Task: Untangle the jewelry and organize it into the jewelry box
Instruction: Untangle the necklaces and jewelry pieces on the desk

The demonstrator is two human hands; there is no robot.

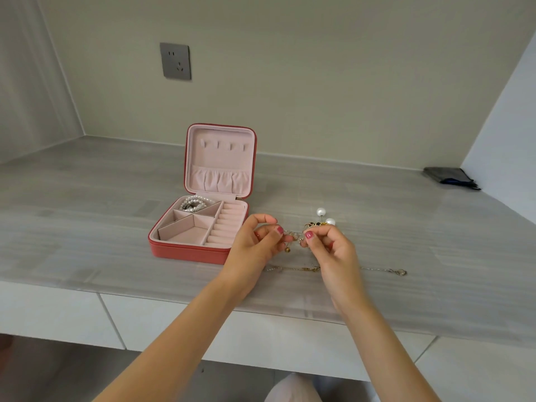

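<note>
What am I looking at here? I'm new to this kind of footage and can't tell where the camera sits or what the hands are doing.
There is no machine: a person works with two bare hands, and the single picture comes from a camera worn on their head, looking forward and down. That is why both forearms reach in from the bottom.

On the grey countertop stands an open red jewelry box with a pink lining; a pearl strand lies in its back-left compartment. The left hand and right hand each pinch one side of a small tangle of jewelry just above the surface. Two pearl pieces show just behind the right hand. A thin chain with a ring at its end lies on the counter below the hands. A dark pouch sits far right, and a wall socket is behind.
</note>
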